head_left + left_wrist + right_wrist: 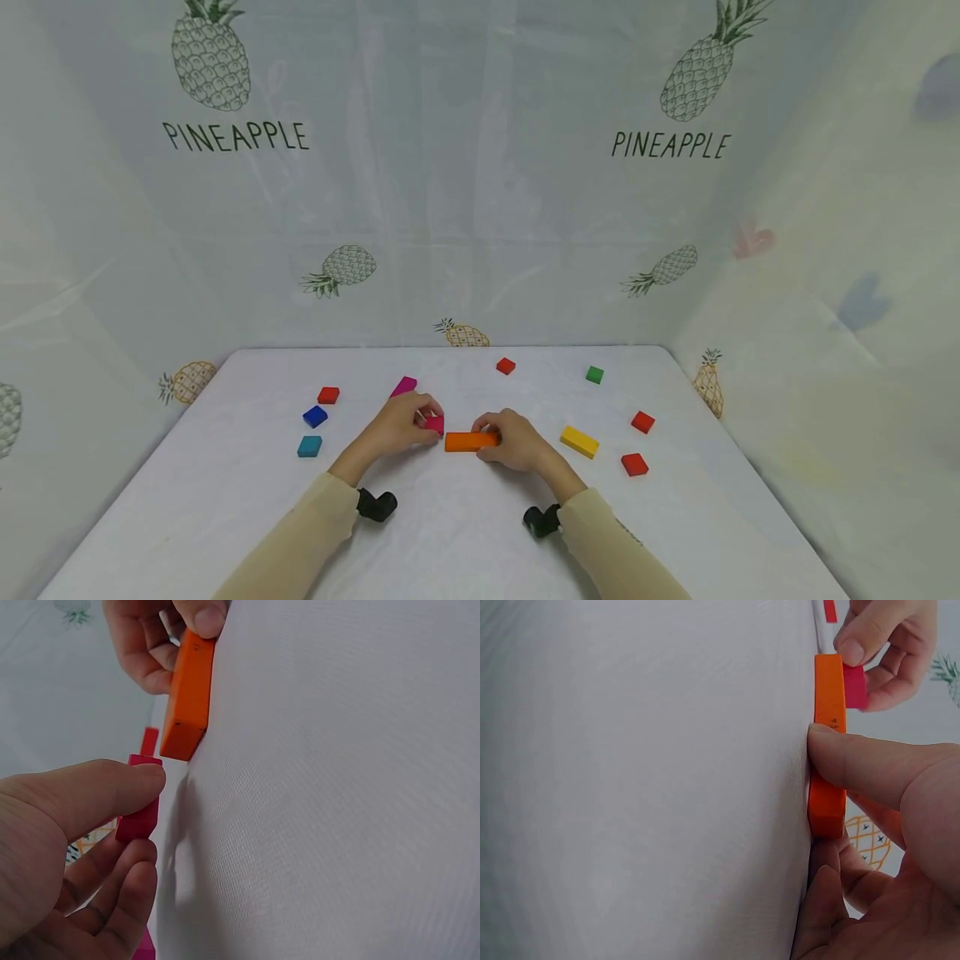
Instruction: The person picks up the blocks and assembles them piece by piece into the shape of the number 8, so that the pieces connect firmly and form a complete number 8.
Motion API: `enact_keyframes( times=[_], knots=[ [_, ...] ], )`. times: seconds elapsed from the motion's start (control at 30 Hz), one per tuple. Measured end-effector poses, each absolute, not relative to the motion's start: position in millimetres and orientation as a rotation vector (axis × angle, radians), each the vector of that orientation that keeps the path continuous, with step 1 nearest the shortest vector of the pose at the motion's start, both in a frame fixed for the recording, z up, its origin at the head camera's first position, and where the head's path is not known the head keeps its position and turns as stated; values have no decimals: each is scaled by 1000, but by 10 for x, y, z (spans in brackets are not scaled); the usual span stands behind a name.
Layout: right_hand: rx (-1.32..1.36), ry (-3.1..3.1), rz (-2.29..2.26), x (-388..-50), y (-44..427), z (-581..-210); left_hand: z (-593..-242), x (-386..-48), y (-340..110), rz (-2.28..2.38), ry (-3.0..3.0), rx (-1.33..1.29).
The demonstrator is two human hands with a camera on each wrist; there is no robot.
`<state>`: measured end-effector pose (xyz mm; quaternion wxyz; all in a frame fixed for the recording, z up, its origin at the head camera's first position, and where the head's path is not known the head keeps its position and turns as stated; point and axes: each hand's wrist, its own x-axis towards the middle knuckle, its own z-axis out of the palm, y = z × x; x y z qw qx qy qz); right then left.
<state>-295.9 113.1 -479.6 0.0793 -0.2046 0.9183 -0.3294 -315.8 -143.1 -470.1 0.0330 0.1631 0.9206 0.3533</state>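
A small pink block point(434, 425) is pinched between the thumb and fingers of my left hand point(403, 421). In the left wrist view this block point(139, 819) is held just above the white cloth. To its right, an orange rectangular block point(465, 442) lies lengthwise on the table. My right hand point(517, 442) grips the orange block near its right end, thumb on the near side, as the right wrist view shows. A narrow gap separates the two blocks in the head view. Behind the left hand lies a magenta block point(404, 384), partly hidden by it.
On the left of the white table point(442, 533) lie red point(328, 395), blue point(315, 417) and teal point(310, 447) blocks. A yellow block point(580, 442) and two red blocks point(634, 464) are on the right. Farther back sit another red point(506, 366) and a green block point(595, 375).
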Motion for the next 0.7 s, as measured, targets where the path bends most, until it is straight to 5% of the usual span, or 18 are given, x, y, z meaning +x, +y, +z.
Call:
enact_keyframes(
  times=[0.7],
  knots=[
    [-597,2758,-971,-2952,1112,-4779,-4809,-3252,-1423,1094,2798,537]
  ],
)
